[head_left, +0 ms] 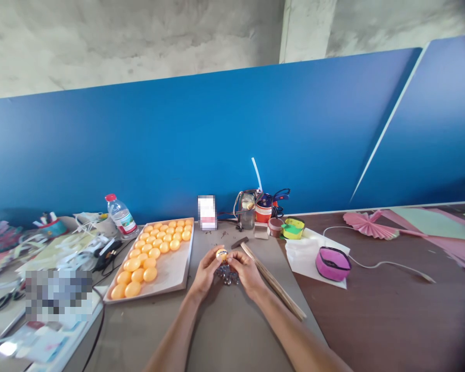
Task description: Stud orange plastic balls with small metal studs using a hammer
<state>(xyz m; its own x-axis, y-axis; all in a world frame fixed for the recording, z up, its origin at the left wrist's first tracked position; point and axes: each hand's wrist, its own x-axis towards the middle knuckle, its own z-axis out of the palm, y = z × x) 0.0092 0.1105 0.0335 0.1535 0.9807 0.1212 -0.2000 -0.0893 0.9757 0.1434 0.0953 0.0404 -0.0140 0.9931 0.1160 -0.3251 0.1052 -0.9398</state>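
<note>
Above the grey mat, my left hand (206, 273) is closed round a small orange ball (221, 253) with dark marks on its front. The fingers of my right hand (248, 273) are pinched together at the ball's right side; whatever is between them is too small to make out. Beneath both hands lies a little pile of shiny dark pieces (228, 279), partly covered by the fingers. To the left, a shallow white tray (174, 276) holds rows of similar plain orange balls (150, 274).
A hammer head (239, 242) and wooden sticks (275, 284) lie right of my hands. Behind stand a glass jar (248, 213) and a yellow-green container (293, 229). A water bottle (121, 216) is beyond the tray. On the right are a purple case (333, 264) and a pink paper fan (372, 226).
</note>
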